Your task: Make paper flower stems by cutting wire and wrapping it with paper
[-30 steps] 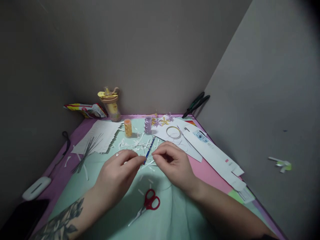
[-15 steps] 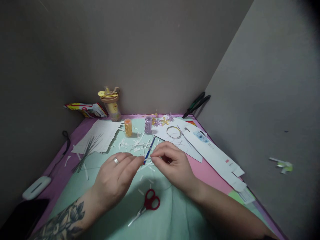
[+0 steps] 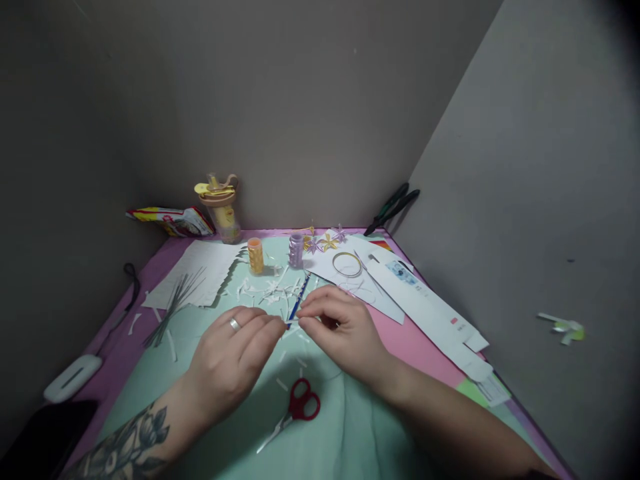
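Note:
Between my fingertips runs a thin white paper strip (image 3: 292, 321). My left hand (image 3: 235, 363), with a ring on one finger, pinches its left end. My right hand (image 3: 345, 333) pinches the other end between thumb and forefinger. Just behind the fingertips lies a blue pencil-like stick (image 3: 300, 297), partly hidden by the right hand. White paper scraps (image 3: 273, 290) are scattered past the hands. Red-handled scissors (image 3: 303, 403) lie on the green cloth nearer to me, blades pointing down to the left.
An orange cylinder (image 3: 255, 257) and a purple cylinder (image 3: 296, 252) stand behind the scraps. Thin wires (image 3: 175, 303) lie on torn paper (image 3: 200, 267) at left. A tape roll (image 3: 347, 265), flattened white carton (image 3: 425, 307) and pliers (image 3: 393, 208) are at right; a drinking cup (image 3: 225, 217) stands behind.
Right fingertips have shifted slightly left, closer to the left fingertips. Both hands keep their pinch on the strip. The things on the table stay where they were.

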Action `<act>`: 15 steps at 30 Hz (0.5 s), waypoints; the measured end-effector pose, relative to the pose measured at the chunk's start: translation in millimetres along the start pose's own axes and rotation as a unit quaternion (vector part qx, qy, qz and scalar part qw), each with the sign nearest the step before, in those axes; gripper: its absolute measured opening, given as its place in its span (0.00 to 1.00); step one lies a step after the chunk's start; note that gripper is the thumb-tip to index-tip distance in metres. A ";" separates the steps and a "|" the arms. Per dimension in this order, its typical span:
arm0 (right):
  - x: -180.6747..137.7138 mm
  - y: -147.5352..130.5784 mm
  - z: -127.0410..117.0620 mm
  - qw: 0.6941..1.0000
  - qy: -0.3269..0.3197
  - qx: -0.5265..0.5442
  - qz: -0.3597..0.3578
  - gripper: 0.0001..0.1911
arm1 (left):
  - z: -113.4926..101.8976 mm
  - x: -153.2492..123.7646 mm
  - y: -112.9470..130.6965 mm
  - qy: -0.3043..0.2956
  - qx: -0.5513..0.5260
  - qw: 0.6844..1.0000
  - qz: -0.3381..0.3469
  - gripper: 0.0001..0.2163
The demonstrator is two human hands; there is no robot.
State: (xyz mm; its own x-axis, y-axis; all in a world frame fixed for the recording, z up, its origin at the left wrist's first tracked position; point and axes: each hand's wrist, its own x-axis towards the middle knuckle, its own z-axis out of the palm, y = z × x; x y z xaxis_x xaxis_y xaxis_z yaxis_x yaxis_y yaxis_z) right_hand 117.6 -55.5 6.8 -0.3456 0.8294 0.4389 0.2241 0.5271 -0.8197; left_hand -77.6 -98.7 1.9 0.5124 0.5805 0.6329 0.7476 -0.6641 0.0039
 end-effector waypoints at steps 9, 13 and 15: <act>-6.1 8.4 -1.7 0.981 -0.015 -0.091 -0.171 0.08 | 3.4 -0.5 2.4 0.000 -0.015 0.998 -0.061 0.07; -7.8 11.8 -2.8 0.954 -0.020 -0.162 -0.250 0.08 | 0.0 5.6 6.5 0.013 0.017 0.998 -0.051 0.11; -7.6 11.7 -2.8 0.946 -0.010 -0.176 -0.273 0.08 | -1.6 9.2 9.1 0.037 0.042 0.997 -0.045 0.14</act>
State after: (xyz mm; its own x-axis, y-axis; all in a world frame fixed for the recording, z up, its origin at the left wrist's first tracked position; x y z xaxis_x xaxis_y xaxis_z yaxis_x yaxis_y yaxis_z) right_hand 125.5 -55.1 -5.1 -0.5131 0.4142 0.7517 0.2955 0.9076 -0.2984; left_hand -66.7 -100.1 9.0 0.4111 0.5981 0.6880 0.8236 -0.5671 0.0009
